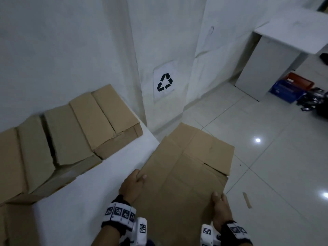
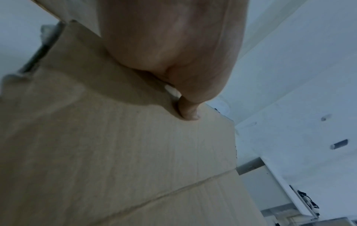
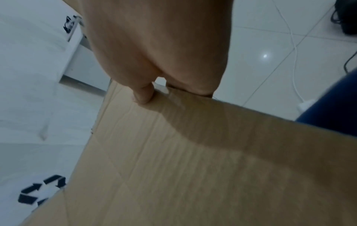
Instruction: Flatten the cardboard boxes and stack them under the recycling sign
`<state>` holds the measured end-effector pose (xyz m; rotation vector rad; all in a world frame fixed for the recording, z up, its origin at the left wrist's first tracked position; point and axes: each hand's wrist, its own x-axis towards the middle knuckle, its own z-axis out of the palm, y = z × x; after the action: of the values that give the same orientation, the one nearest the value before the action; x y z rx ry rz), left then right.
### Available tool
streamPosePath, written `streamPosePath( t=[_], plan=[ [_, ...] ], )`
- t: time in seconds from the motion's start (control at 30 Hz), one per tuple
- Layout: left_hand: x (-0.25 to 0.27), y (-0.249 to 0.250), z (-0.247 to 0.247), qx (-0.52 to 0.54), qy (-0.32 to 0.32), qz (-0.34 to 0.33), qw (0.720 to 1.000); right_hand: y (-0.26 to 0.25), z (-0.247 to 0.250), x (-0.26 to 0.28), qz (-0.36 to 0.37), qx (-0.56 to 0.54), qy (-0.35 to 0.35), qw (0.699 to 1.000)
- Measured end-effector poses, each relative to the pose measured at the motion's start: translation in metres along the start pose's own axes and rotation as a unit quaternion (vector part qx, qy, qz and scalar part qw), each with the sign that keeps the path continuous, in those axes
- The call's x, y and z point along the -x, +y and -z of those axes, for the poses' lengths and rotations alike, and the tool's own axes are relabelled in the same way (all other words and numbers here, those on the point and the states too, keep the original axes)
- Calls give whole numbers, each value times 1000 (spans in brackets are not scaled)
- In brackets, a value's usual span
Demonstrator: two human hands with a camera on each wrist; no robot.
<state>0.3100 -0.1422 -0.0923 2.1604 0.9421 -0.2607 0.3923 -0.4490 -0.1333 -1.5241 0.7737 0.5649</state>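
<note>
From the head view, we hold the flat box out over the tiled floor, near the recycling sign on the white wall; our left hand grips its left edge and our right hand grips its near right corner; more boxes, not yet flat, sit on the white table; we think it best to keep the box level and lay it down right under the sign. From the left wrist view, a fingertip presses on smooth brown card with one long crease. From the right wrist view, the thumb pinches the thin edge; the card looks ribbed and bendy.
</note>
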Motion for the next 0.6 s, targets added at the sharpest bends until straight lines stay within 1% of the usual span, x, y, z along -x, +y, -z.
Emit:
streamPosePath(
  t=[0.07, 0.2, 0.3, 0.4, 0.47, 0.6],
  plan=[
    [2, 27, -18, 11, 4, 5, 1000, -16, 22, -17, 9, -5, 1, 1000],
    [-3, 74, -43, 44, -7, 10, 999, -52, 60, -45, -2, -26, -1, 1000],
    [-18, 104, -55, 78, -18, 23, 997, -90, 76, -57, -1, -48, -41, 998],
    [-40, 136, -64, 117, -24, 38, 992, -131, 84, -77, 6, -47, -70, 996],
    [-60, 160, -72, 148, -25, 49, 987, -160, 87, -95, 11, -21, -79, 997],
    [-109, 206, -93, 211, -39, 61, 975, -219, 91, -136, 15, 40, -51, 998]
  ],
)
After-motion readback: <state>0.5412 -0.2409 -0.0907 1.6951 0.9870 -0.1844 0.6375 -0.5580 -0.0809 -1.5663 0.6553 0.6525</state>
